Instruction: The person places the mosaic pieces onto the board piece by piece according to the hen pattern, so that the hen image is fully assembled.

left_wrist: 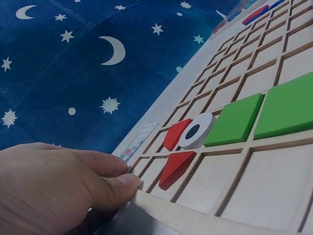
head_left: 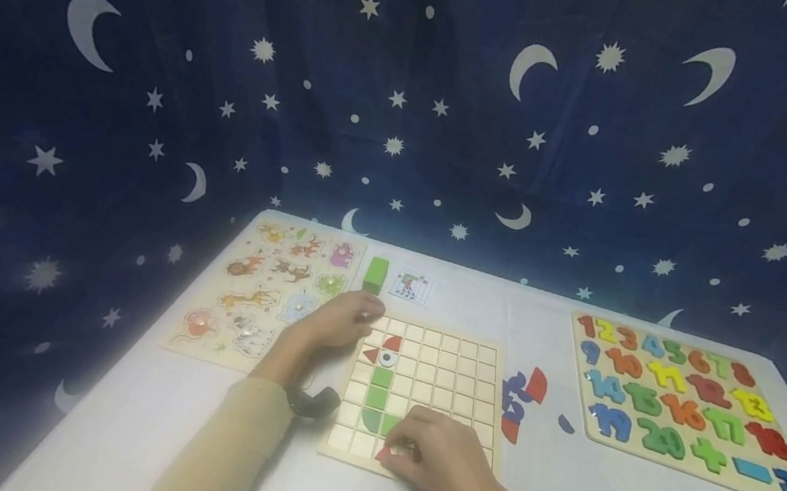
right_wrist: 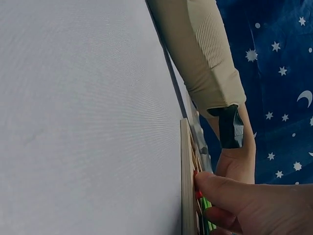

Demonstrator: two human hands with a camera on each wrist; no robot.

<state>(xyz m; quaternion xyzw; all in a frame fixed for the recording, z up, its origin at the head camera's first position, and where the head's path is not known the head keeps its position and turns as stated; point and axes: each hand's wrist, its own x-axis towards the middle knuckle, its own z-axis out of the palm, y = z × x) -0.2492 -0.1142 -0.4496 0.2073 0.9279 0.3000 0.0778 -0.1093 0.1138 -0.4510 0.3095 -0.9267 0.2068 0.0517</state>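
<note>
A wooden grid board (head_left: 452, 367) lies flat in front of me. On it sit red pieces (left_wrist: 175, 168), a white ring piece (left_wrist: 196, 130) and a column of green tiles (head_left: 379, 386). My left hand (head_left: 370, 312) rests at the board's top-left corner, fingers loosely bent, thumb (left_wrist: 120, 188) touching the board's edge. My right hand (head_left: 392, 452) lies on the board's near edge and pinches a small red piece (head_left: 383, 453) against a cell in the bottom row. The right wrist view shows the board edge-on (right_wrist: 185, 186) with that red piece (right_wrist: 196, 174) at the fingertips.
A green block (head_left: 376, 274) and a small picture card (head_left: 410, 287) lie beyond the board. An animal peg puzzle (head_left: 269, 296) is on the left, a number puzzle (head_left: 691, 401) on the right. Loose red and blue pieces (head_left: 521, 396) lie beside the board. A starry curtain hangs behind.
</note>
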